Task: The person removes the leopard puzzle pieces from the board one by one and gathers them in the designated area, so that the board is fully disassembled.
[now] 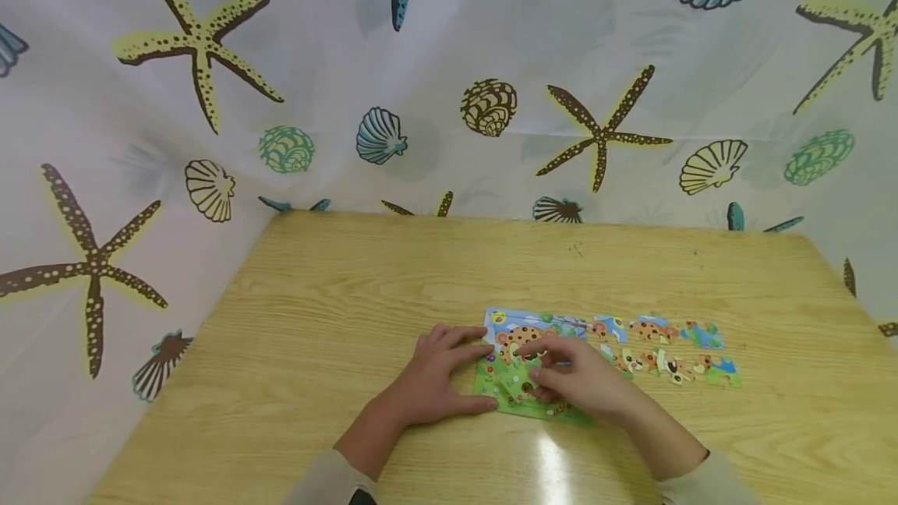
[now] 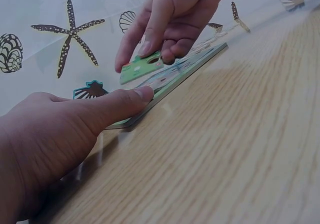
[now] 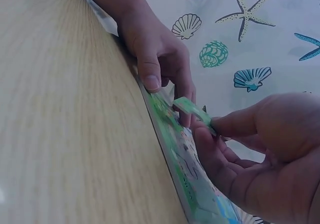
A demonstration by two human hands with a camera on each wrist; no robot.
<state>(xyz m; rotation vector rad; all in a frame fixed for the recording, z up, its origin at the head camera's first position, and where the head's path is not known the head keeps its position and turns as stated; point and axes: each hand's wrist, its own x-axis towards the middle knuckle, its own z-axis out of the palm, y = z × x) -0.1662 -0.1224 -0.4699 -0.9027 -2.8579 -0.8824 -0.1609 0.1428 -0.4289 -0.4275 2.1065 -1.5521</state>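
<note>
A jigsaw puzzle board (image 1: 517,407) with a spotted animal on green and blue lies flat on the table. My left hand (image 1: 435,380) rests at its left side, fingers spread on the edge and thumb near the front corner. Over the board, my right hand (image 1: 585,380) pinches a green puzzle piece (image 2: 141,71) between thumb and fingers. In the right wrist view the piece (image 3: 192,111) is tilted and held above the board's surface, close to the left hand's fingers. The right hand covers part of the board in the head view.
Loose puzzle pieces lie in two rows right of the board, including a blue and green one (image 1: 703,335) and a piece with a white patch (image 1: 673,367). The wooden table (image 1: 337,294) ends at a curtain (image 1: 435,68) printed with shells and starfish.
</note>
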